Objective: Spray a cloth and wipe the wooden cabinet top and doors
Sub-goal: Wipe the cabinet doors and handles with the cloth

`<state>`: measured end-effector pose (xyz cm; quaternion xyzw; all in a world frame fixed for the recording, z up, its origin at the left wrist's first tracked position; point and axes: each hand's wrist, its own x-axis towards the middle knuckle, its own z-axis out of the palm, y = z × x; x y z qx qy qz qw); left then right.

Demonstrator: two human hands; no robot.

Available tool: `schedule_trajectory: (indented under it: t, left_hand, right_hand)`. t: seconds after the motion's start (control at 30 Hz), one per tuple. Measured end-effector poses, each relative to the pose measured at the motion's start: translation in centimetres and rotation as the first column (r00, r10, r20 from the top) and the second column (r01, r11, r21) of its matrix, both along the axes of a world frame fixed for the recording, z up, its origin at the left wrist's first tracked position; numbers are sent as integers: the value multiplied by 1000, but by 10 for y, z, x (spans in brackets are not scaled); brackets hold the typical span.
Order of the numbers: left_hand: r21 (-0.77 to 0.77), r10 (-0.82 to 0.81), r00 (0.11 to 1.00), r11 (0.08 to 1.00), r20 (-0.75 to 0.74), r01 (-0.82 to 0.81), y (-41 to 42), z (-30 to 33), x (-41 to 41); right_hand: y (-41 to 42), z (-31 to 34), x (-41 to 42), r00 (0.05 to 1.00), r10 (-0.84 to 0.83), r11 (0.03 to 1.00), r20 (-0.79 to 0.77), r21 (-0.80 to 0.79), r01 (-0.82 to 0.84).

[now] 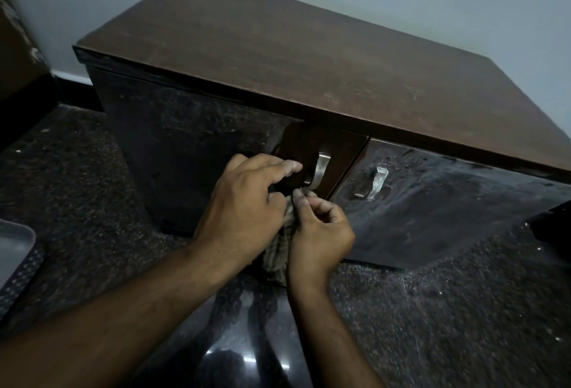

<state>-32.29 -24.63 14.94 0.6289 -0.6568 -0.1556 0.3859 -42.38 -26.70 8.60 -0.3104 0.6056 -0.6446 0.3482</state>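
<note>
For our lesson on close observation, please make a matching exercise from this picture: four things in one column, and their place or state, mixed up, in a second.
Things
1. cloth
2. left door
3. right door
4. cabinet top

Place or state
A. shut, with pale streaks
B. bare brown wood
C. bunched between both hands
D. swung partly open

Pairs: 1-C, 2-D, 3-A, 4-B
</note>
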Motion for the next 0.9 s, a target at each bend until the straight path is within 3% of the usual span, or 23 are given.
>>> schedule_trajectory:
  t: [0.17, 0.37, 0.57, 0.7, 0.9]
  left_hand:
    - [1, 2, 1000, 1000, 0, -2, 0, 1, -1]
    - [7, 1, 1000, 1000, -4, -1, 0, 0, -1]
    - [9, -4, 1000, 1000, -5, 4, 0, -1, 1]
    - [2, -5, 1000, 1000, -1, 5, -1, -2, 1]
    - [-10, -8, 1000, 1000, -7, 8, -2, -3, 1]
  right_hand:
    - [0, 2, 3, 1000, 16, 1000, 24, -14, -16]
    - [13, -19, 17, 980, -38, 991, -196, -134, 11]
    - [13, -10, 9, 968, -42, 974, -249, -226, -16]
    - [13, 2, 4, 985, -92, 961, -147, -273, 49]
    - [6, 21, -5, 939, -209, 913, -272, -399, 88]
